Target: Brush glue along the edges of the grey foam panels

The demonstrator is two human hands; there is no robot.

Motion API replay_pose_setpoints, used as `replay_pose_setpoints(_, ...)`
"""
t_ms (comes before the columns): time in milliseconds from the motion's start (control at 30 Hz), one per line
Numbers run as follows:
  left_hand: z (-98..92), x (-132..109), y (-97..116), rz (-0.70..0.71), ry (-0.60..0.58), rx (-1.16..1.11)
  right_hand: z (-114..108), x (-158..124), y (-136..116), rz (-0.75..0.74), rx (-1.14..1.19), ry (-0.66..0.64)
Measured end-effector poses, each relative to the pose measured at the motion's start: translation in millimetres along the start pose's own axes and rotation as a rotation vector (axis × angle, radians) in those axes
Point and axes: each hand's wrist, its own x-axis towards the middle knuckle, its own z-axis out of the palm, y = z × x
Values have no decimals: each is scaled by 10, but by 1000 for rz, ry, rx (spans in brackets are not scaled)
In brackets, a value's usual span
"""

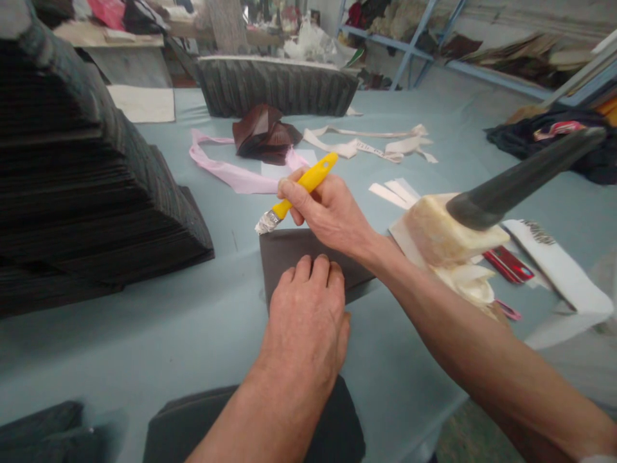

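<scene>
My right hand (324, 204) is closed around the yellow handle of a paintbrush (308, 180). White paste coats the bristles, which point down and left at the far left corner of a dark brown flat piece (284, 249). Whether the bristles touch the piece, I cannot tell. My left hand (308, 289) lies on this piece with its fingers stretched forward, palm down. Part of the piece is hidden under both hands. Below my left forearm is another dark piece or stack (187, 424), partly covered by the arm.
A tall stack of dark sheets (96, 193) stands at left, with a dark row of pieces (279, 87) behind. Brown crumpled material (265, 134), a pink strip (231, 173) and white strips (357, 148) lie beyond my hands. A cream block with a thick black handle (525, 177) is at right.
</scene>
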Motion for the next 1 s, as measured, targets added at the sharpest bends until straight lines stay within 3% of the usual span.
replay_pose_setpoints(600,38,-6,-6,15,42,30,-269,-118,-5,35,-150,19)
replay_pose_setpoints(800,86,-19,-22,38,126,60,-398,-183,18,41,-152,29)
replay_pose_setpoints(1000,73,-38,8,8,96,104,-524,-251,29,53,-173,37)
